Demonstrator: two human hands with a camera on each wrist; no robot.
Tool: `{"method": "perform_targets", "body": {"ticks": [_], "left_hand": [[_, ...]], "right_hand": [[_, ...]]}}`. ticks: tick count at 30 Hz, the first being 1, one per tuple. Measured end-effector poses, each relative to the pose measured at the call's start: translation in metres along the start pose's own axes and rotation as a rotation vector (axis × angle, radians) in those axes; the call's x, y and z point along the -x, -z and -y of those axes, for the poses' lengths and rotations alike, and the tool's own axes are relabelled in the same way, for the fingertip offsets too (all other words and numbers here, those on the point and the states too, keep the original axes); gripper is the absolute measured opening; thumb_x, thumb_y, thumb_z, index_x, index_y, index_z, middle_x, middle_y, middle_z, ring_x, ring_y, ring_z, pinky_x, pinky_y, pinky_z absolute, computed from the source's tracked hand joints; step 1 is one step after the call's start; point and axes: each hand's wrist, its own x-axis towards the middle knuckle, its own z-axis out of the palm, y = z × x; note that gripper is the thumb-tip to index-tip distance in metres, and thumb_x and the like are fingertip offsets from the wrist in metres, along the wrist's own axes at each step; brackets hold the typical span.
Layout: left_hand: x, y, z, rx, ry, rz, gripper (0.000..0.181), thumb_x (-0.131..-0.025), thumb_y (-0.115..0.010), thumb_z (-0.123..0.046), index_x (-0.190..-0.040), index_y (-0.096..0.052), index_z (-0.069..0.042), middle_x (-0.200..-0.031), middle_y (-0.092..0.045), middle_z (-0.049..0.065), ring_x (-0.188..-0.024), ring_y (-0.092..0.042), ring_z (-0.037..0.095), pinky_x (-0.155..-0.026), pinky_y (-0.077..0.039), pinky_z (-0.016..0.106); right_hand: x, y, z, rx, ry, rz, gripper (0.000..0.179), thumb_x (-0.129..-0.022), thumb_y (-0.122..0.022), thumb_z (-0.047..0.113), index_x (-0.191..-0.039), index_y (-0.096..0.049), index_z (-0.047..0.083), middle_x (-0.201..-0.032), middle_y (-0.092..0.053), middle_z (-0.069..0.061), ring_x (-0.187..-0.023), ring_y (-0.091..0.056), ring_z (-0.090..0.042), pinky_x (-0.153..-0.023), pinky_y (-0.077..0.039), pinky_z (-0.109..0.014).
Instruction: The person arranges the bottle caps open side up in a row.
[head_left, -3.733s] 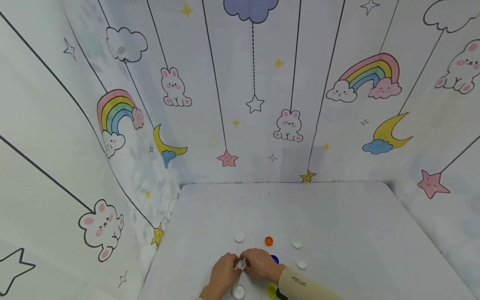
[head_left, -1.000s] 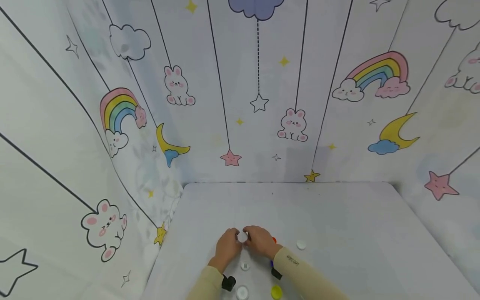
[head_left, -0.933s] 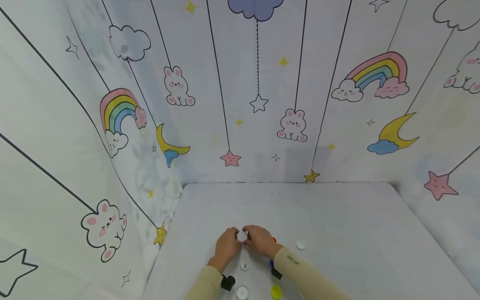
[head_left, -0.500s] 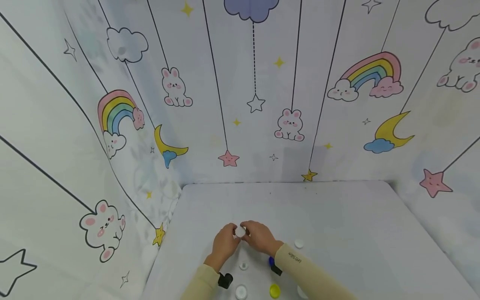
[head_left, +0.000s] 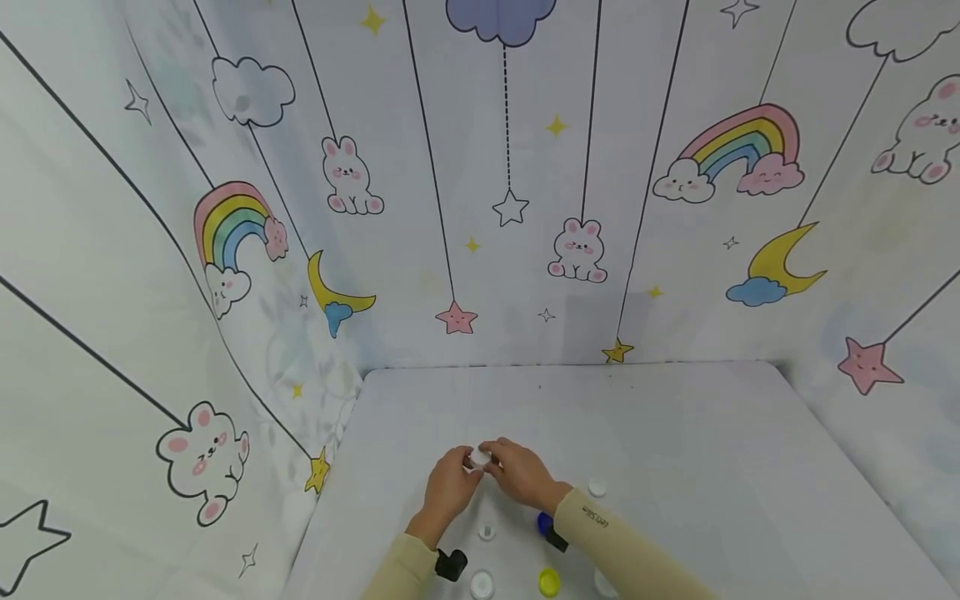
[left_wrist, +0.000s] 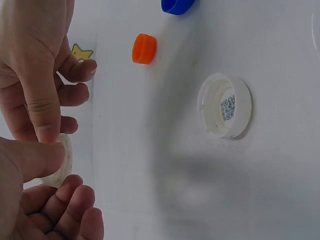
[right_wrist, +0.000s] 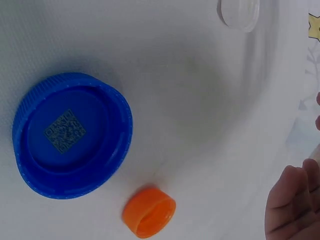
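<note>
Both hands hold a white bottle cap [head_left: 480,457] between them, over the middle of the table. The left hand [head_left: 448,485] pinches it; in the left wrist view its thumb lies over the cap [left_wrist: 64,165]. From the other side the right hand [head_left: 521,475] pinches the cap's edge, its fingers partly bent. Nearer me lies another white cap [left_wrist: 225,106], hollow side up with a printed code inside. A blue cap [right_wrist: 72,135] with a code and a small orange cap [right_wrist: 149,212] lie by the right forearm. The right arm hides the orange cap in the head view.
A white cap [head_left: 597,487] lies right of the right hand. Close to me are a white cap [head_left: 482,585], a yellow cap [head_left: 549,582] and a white one [head_left: 604,583] partly behind the sleeve. Patterned cloth [head_left: 525,275] rises behind the white table [head_left: 675,433].
The cap held earlier now lies on the table. Both hands moved forward, took up the white cap there and lifted it. In the last half second it has tilted in the fingers.
</note>
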Motion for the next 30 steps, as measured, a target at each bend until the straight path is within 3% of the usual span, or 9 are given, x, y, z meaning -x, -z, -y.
{"method": "perform_targets", "body": {"ticks": [8, 13, 17, 21, 25, 30], "left_hand": [[0.000, -0.003, -0.001, 0.176, 0.019, -0.021, 0.033, -0.086, -0.060, -0.017, -0.113, -0.057, 0.001, -0.085, -0.061, 0.000, -0.074, -0.055, 0.010, -0.058, -0.045, 0.023], [0.000, -0.003, -0.002, 0.216, 0.030, -0.027, 0.033, -0.090, -0.056, -0.021, -0.114, -0.057, 0.002, -0.082, -0.062, -0.001, -0.069, -0.055, 0.007, -0.056, -0.044, 0.021], [0.001, -0.004, -0.003, 0.193, 0.025, -0.024, 0.035, -0.089, -0.057, -0.018, -0.117, -0.056, 0.002, -0.080, -0.061, -0.002, -0.066, -0.053, 0.007, -0.055, -0.043, 0.022], [0.003, -0.009, -0.001, 0.089, 0.009, -0.015, 0.043, -0.083, -0.065, -0.019, -0.120, -0.054, -0.001, -0.085, -0.062, 0.000, -0.070, -0.054, 0.008, -0.055, -0.043, 0.022], [0.004, -0.013, 0.001, 0.009, -0.028, -0.025, 0.051, -0.077, -0.070, -0.020, -0.121, -0.053, -0.001, -0.091, -0.061, 0.004, -0.071, -0.055, 0.009, -0.057, -0.044, 0.024], [0.005, -0.013, 0.000, 0.009, -0.047, -0.043, 0.051, -0.077, -0.071, -0.016, -0.121, -0.053, 0.000, -0.089, -0.060, 0.004, -0.071, -0.053, 0.009, -0.058, -0.044, 0.023]], "right_hand": [[0.001, -0.004, -0.002, -0.022, -0.009, -0.031, 0.027, -0.093, -0.051, 0.026, -0.119, -0.056, 0.021, -0.100, -0.058, 0.008, -0.079, -0.054, -0.002, -0.069, -0.047, -0.024], [0.001, -0.005, -0.001, -0.022, -0.014, -0.066, 0.026, -0.092, -0.052, 0.027, -0.116, -0.058, 0.018, -0.092, -0.057, 0.009, -0.073, -0.051, -0.001, -0.065, -0.045, -0.022], [0.002, -0.005, 0.000, -0.046, -0.027, -0.087, 0.025, -0.091, -0.054, 0.026, -0.112, -0.062, 0.015, -0.086, -0.057, 0.009, -0.069, -0.049, -0.001, -0.062, -0.044, -0.021], [0.002, -0.005, 0.001, -0.122, -0.046, -0.095, 0.024, -0.091, -0.054, 0.023, -0.111, -0.063, 0.012, -0.089, -0.060, 0.007, -0.070, -0.051, -0.001, -0.062, -0.045, -0.022], [0.003, -0.006, 0.001, -0.226, -0.075, -0.086, 0.027, -0.092, -0.053, 0.021, -0.117, -0.058, 0.011, -0.082, -0.061, 0.007, -0.064, -0.051, -0.001, -0.058, -0.044, -0.021], [0.005, -0.004, 0.001, -0.298, -0.074, -0.067, 0.036, -0.093, -0.052, 0.018, -0.128, -0.049, 0.014, -0.072, -0.057, 0.009, -0.056, -0.048, -0.002, -0.050, -0.042, -0.020]]}}
